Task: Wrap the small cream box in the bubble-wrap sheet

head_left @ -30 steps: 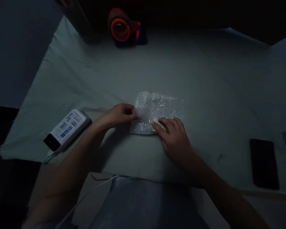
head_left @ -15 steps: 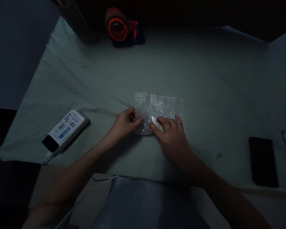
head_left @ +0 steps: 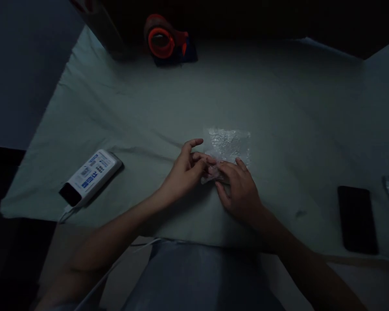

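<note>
Right hand: my right hand (head_left: pixel 241 185) bears on the near side of the bubble wrap (head_left: pixel 231 144), fingers bent over the bunched part, thumb at its near edge.
Left hand: my left hand (head_left: pixel 185 172) has thumb and middle fingers close together at that bunch, forefinger raised; I cannot tell whether they pinch it.
Bubble wrap: mid-table (head_left: pixel 288 108), under and just beyond my fingers.
Done: its near left part looks gathered in.
Left: the far part lies flat and loose, so I judge the folding unfinished.
Farther: the orange tape dispenser (head_left: pixel 173 42), untouched.
</note>
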A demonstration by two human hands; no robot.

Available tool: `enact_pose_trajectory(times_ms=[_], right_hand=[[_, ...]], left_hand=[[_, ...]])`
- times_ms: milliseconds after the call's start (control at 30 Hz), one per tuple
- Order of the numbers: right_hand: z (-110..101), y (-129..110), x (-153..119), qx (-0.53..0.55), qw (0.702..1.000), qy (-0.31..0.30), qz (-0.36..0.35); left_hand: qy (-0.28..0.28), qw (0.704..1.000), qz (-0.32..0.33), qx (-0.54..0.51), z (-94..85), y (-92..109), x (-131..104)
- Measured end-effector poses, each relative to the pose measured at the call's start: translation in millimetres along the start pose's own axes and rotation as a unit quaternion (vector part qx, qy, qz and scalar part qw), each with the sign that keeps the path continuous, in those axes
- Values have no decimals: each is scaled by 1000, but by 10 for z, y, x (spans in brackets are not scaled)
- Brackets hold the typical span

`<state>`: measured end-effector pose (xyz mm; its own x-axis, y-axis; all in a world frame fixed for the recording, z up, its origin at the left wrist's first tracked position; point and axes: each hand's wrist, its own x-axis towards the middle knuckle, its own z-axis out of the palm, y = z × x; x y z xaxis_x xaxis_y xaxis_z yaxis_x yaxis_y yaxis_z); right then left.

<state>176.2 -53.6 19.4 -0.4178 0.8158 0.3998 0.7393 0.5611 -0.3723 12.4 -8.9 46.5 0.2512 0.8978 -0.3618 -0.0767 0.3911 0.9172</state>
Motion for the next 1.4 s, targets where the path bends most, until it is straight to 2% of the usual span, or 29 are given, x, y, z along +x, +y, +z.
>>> enact_pose_trajectory(times_ms=[133,267,333,367,400,467,533,567,633,700,800,867,933,1000,1067,1100,1167,1267,1400], right_hand=[[14,-3,5,-15,1000,5,6],[22,8,35,-4,999,35,20],[24,20,35,3,999,35,18],[26,26,29,3,999,31,18],[29,30,20,3,999,27,18],[42,31,0,5,1000,23,19],[57,25,-9,6,999,28,16],[60,20,-7,6,999,29,13],[38,19,8,17,999,24,15],[-48,47,24,46,998,15,33],[-296,166,5,62,988,46,134],[-479,271,-49,51,958,79,270],[-603,354,-119,70,914,30,399],[-623,392,-183,99,878,-43,465],[-539,394,-222,150,857,-78,486],[-470,388,-232,191,846,-68,494],[-315,377,-234,287,811,-13,509],[-143,360,-226,386,757,61,523],[-117,292,-238,436,724,38,534]], left_hand=[[-13,999,34,-6,11,-71,-76],[-14,998,55,-8,32,-139,-139],[-2,996,84,38,12,-165,-163],[10,989,118,85,-10,-179,-170],[20,974,169,147,-40,-195,-174],[19,912,297,284,-113,-235,-165],[-29,836,393,383,-184,-289,-141],[-58,808,420,408,-213,-320,-125],[-97,779,451,424,-247,-379,-92],[-105,765,471,426,-253,-422,-63],[-101,751,475,447,-230,-440,-35],[-92,739,480,464,-211,-432,-24],[-80,726,492,474,-196,-425,-19],[-72,718,497,482,-185,-429,-20],[-65,713,499,488,-178,-441,-26],[-63,713,499,489,-174,-447,-31],[-70,721,494,480,-170,-449,-42],[-93,751,469,455,-171,-423,-53],[-118,772,445,439,-184,-372,-36]])
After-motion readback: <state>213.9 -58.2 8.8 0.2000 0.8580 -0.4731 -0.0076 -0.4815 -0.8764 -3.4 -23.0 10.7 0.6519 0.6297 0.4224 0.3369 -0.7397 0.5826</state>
